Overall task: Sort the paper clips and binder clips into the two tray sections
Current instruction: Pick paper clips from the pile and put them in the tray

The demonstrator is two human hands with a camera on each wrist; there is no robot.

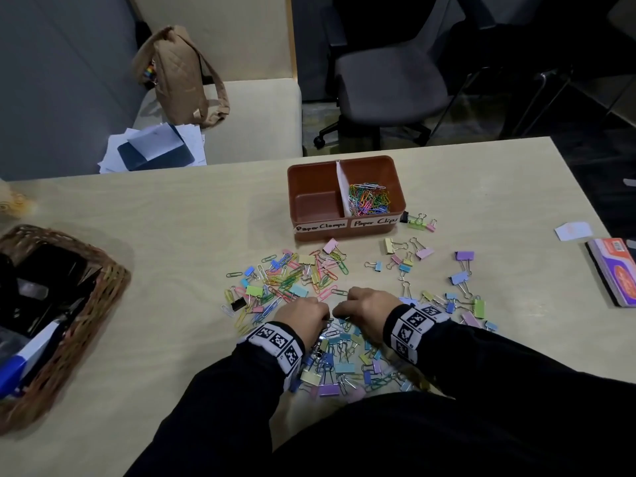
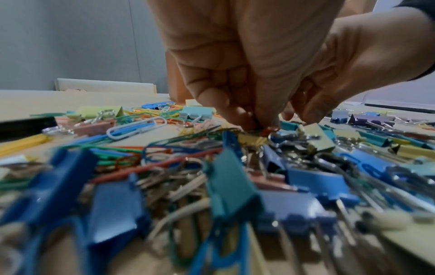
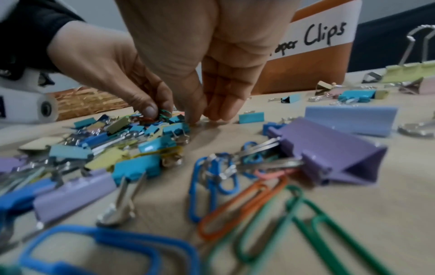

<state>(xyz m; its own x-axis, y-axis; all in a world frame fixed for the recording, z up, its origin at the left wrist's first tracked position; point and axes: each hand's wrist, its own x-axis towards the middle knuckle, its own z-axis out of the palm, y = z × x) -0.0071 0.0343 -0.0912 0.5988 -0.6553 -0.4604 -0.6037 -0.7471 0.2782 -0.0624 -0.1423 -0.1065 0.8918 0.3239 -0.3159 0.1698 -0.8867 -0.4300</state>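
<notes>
A brown two-section tray (image 1: 344, 232) stands mid-table; its right section, labelled "Paper Clips", holds coloured paper clips (image 1: 370, 199), and its left section, labelled "Paper Clamps", looks bare. In front of it lies a mixed heap of paper clips and binder clips (image 1: 292, 280); a denser heap of binder clips (image 1: 339, 366) sits between my wrists. My left hand (image 1: 309, 315) pinches a few red and green paper clips (image 3: 163, 112) at the heap's top. My right hand (image 3: 200, 117) stands beside it, fairly straight fingertips touching the table, nothing seen between them.
More binder clips (image 1: 461, 280) are scattered to the right of the heaps. A wicker basket (image 1: 113, 270) with dark items sits at the left edge. A board eraser (image 1: 616, 270) and a white card (image 1: 573, 230) lie at the right. Chairs stand beyond the table.
</notes>
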